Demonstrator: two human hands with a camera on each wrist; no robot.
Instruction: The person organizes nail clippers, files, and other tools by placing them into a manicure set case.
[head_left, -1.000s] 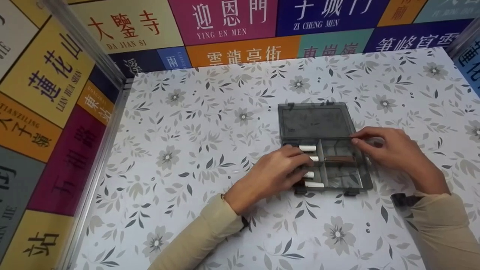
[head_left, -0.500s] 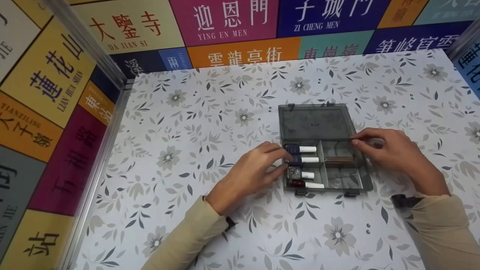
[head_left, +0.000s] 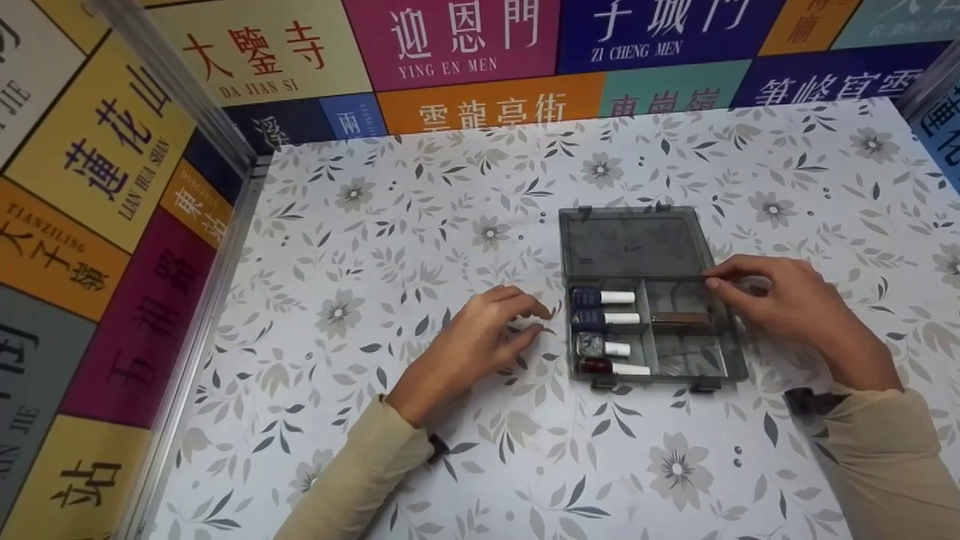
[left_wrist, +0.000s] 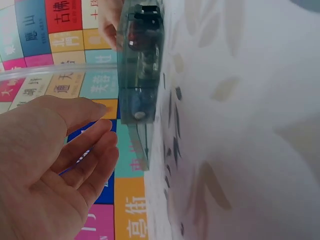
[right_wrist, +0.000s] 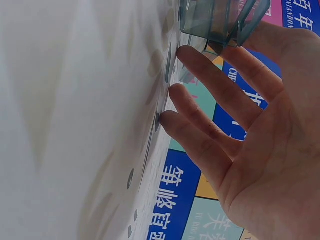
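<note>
A grey see-through compartment box lies on the table with its lid folded back. Several nail polish bottles with white caps fill its left compartments: two dark blue, one glittery silver and one dark red. A flat brown object lies in the right half. My left hand hovers left of the box, fingers loosely bent, holding nothing. My right hand pinches the box's right edge near the hinge with thumb and index finger; its other fingers extend down to the tabletop.
The table has a white floral cover. Panels with large lettering stand along its back, and more panels line the left side.
My left hand has drawn back leftward from the nail polish bottles, uncovering them and leaving the box. The right hand stays at the box's edge.
</note>
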